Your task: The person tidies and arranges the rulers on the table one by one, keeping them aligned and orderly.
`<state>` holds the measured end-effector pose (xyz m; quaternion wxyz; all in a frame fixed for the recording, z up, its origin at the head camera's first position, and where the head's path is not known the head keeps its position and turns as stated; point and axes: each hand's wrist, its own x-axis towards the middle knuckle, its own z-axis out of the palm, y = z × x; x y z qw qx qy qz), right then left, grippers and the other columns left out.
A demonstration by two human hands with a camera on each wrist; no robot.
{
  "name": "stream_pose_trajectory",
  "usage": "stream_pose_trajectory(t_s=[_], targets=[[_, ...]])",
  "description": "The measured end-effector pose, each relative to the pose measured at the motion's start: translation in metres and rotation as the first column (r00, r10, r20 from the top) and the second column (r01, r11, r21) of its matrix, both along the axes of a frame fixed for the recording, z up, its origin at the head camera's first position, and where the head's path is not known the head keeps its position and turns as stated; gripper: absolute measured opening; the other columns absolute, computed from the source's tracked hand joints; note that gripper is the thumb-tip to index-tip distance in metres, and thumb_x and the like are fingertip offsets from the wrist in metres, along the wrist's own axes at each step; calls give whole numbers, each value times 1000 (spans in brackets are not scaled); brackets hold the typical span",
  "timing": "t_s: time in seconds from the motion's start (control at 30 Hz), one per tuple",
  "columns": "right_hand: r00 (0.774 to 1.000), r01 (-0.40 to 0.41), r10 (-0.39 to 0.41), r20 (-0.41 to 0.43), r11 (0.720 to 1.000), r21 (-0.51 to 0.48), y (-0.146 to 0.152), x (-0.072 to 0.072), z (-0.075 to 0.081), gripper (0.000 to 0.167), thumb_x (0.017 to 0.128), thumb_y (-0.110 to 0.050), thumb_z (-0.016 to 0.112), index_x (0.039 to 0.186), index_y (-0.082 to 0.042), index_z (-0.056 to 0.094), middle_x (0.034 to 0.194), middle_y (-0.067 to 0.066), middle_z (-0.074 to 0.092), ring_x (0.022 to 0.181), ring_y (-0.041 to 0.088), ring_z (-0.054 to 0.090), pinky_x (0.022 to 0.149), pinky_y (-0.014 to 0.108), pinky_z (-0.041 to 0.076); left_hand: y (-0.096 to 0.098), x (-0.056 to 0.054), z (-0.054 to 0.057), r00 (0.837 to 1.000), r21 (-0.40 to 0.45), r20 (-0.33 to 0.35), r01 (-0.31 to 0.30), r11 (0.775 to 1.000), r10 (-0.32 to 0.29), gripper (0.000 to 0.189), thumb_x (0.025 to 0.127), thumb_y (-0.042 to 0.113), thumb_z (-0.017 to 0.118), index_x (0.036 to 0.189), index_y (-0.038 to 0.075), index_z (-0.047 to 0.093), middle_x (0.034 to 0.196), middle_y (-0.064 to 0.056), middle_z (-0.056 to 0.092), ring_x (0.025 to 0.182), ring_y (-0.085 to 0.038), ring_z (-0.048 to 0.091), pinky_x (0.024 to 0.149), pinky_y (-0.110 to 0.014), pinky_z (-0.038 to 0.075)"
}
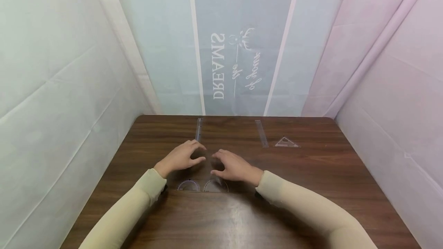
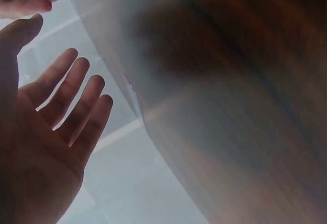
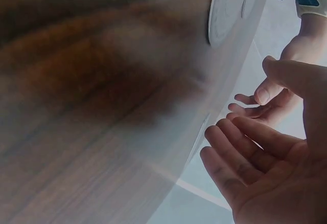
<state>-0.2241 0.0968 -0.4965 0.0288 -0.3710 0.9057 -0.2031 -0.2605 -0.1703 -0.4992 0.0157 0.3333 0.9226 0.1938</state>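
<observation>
Both hands are relaxed, fingers apart and nothing in them: left hand [image 1: 180, 158] and right hand [image 1: 236, 167] facing each other with a gap between. Two clear protractors [image 1: 188, 187] lie side by side on the near side of them. One ruler [image 1: 199, 129] sits just past the left hand, another farther right, next to a triangle [image 1: 287, 144]. Table's [image 1: 311, 187] dark wood grain, kinda shiny up front. Pale, creased walls [image 1: 59, 64] both sides, blue-grey backdrop [image 1: 225, 7] behind with sideways "DREAMS" lettering.
</observation>
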Motion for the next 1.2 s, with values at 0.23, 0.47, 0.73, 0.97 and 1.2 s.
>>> stream_pose_trajectory(t_s=[0.23,0.47,0.73,0.97,1.2], targets=[[997,57,-56,56,998,-12,-9,-24,6,64,100,-42,78,146,0,60,141,15,65,132,31,63,107,47,54,-9,-30,3,995,21,50,-89,996,88,47,106,39,70,141,8,65,141,-12,62,131,-34,59,107,-57,51],[990,103,-101,102,995,-14,-17,-45,4,68,101,-44,77,151,-1,56,148,15,60,136,30,60,109,47,53,-12,-56,5,986,2,93,-142,990,141,52,107,41,68,147,8,61,149,-14,56,139,-38,53,111,-61,47],[986,134,-131,99,991,-26,-25,-66,-1,70,101,-43,77,151,0,56,146,15,61,136,30,59,111,47,51,-10,-85,9,980,-11,119,-160,987,160,56,108,39,67,153,6,55,155,-18,50,145,-41,46,115,-62,43],[979,179,-175,103,983,-28,-34,-84,-6,71,102,-43,76,153,1,54,152,17,57,143,32,54,117,47,46,-6,-108,7,980,-18,117,-161,987,162,62,110,38,63,157,1,49,159,-22,46,149,-42,43,119,-60,40],[976,187,-180,126,981,-42,-48,-95,-15,72,102,-42,76,153,3,53,150,19,58,140,32,56,116,47,47,-4,-119,-5,972,-27,146,-181,983,183,64,111,36,62,158,-4,45,160,-26,42,148,-46,41,119,-62,39]])
